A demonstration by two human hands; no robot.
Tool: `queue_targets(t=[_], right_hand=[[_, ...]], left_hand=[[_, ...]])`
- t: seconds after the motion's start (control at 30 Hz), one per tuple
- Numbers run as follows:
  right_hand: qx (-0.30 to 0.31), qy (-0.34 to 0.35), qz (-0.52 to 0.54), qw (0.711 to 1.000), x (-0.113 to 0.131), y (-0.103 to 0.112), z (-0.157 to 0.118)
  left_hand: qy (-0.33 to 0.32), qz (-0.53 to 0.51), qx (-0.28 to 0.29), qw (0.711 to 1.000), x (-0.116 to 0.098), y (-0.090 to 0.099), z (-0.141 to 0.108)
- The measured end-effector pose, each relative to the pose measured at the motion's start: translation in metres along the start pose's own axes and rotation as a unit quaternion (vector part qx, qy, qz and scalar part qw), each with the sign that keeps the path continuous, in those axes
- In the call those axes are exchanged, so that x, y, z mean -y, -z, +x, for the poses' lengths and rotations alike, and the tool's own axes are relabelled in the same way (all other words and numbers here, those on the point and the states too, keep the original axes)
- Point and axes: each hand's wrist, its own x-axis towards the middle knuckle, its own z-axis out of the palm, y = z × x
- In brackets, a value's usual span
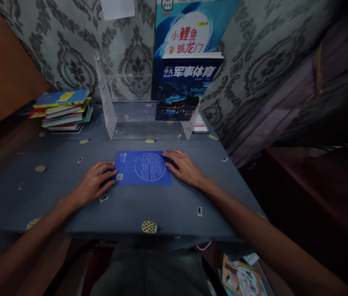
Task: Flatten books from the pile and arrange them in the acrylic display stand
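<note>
A blue card or leaflet (127,168) with white print in a circle and a QR code lies flat on the table, its long side running left to right. My left hand (98,181) rests at its left edge, fingers stretched and fingertips touching or just over the border. On the opposite side, my right hand (184,167) has its fingertips at the upper right corner, thumb and fingers apart. Neither hand grips the card. Behind it stands a clear acrylic rack (107,107), which bears a dark blue book (180,92) with Chinese lettering, upright at its right end.
A stack of books (65,115) sits at the back left of the cloth-covered table (174,213). A larger teal book (189,20) stands behind the rack against the patterned wall covering (133,61). Below the table's right front edge is an orange book (241,275).
</note>
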Motion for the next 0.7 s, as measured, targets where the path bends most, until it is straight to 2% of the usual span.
queue_targets(t=[0.17, 0.3, 0.4, 0.5, 0.6, 0.7], right_hand=[[-0.002, 0.007, -0.044, 0.999, 0.009, 0.002, 0.002], [0.042, 0.048, -0.059, 0.996, 0.036, -0.001, 0.010], [0.104, 0.106, -0.017, 0.989, 0.064, -0.015, 0.023], [0.136, 0.150, 0.020, 0.979, 0.085, -0.034, 0.042], [0.136, 0.145, 0.049, 0.979, 0.091, -0.051, 0.063], [0.121, 0.119, 0.065, 0.983, 0.085, -0.059, 0.077]], left_hand=[[-0.006, 0.010, 0.053, 0.999, -0.010, 0.007, -0.002], [-0.010, 0.029, 0.115, 0.993, -0.013, 0.010, 0.011], [-0.004, 0.039, 0.135, 0.990, -0.017, 0.010, 0.020], [0.006, 0.044, 0.140, 0.989, -0.021, 0.011, 0.023], [0.012, 0.047, 0.143, 0.988, -0.021, 0.011, 0.022], [0.017, 0.047, 0.141, 0.989, -0.019, 0.010, 0.022]])
